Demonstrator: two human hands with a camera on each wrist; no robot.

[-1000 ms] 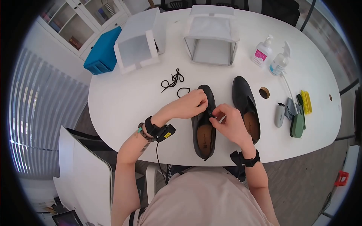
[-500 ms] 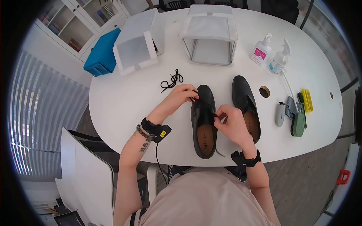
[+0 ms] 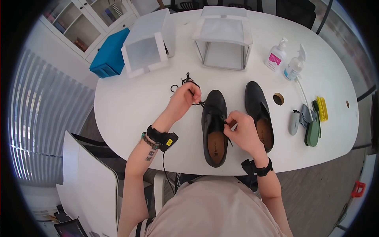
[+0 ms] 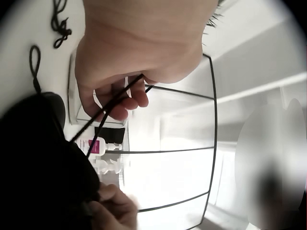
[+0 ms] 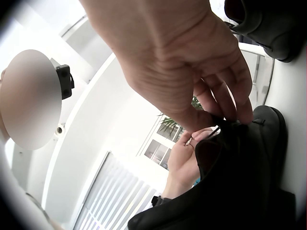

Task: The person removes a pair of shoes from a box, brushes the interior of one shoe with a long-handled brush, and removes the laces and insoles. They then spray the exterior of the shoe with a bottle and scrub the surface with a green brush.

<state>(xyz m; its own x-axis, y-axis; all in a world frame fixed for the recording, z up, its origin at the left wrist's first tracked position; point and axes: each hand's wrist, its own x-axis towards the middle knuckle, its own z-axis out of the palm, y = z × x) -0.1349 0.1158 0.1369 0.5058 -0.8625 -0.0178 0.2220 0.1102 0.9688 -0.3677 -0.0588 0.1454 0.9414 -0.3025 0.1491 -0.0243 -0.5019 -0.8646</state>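
Two black leather shoes with tan insoles lie side by side, toes pointing away: a left shoe (image 3: 215, 100) and a right shoe (image 3: 254, 94). My left hand (image 3: 183, 100), off to the left of the left shoe's toe, grips a black shoelace (image 4: 108, 105) that runs in two strands to that shoe. At the right side of the same shoe's opening, my right hand (image 3: 241, 128) pinches the lacing flap between thumb and fingers. A short lace end (image 3: 230, 143) hangs beside it. Behind my left hand lies a loose black shoelace (image 3: 174, 88) on the table.
On the white table (image 3: 134, 102) stand two translucent boxes, one on the left (image 3: 146, 53) and one in the middle (image 3: 224, 29), plus a blue case (image 3: 110, 53). To the right are a pump bottle (image 3: 275, 57), a spray bottle (image 3: 294, 67), a yellow brush (image 3: 322, 109) and a green brush (image 3: 311, 134).
My left hand has moved from over the left shoe out to the left, drawing the shoelace with it. The lace end on the right has shortened since half a second ago. My right hand stays at the flap.
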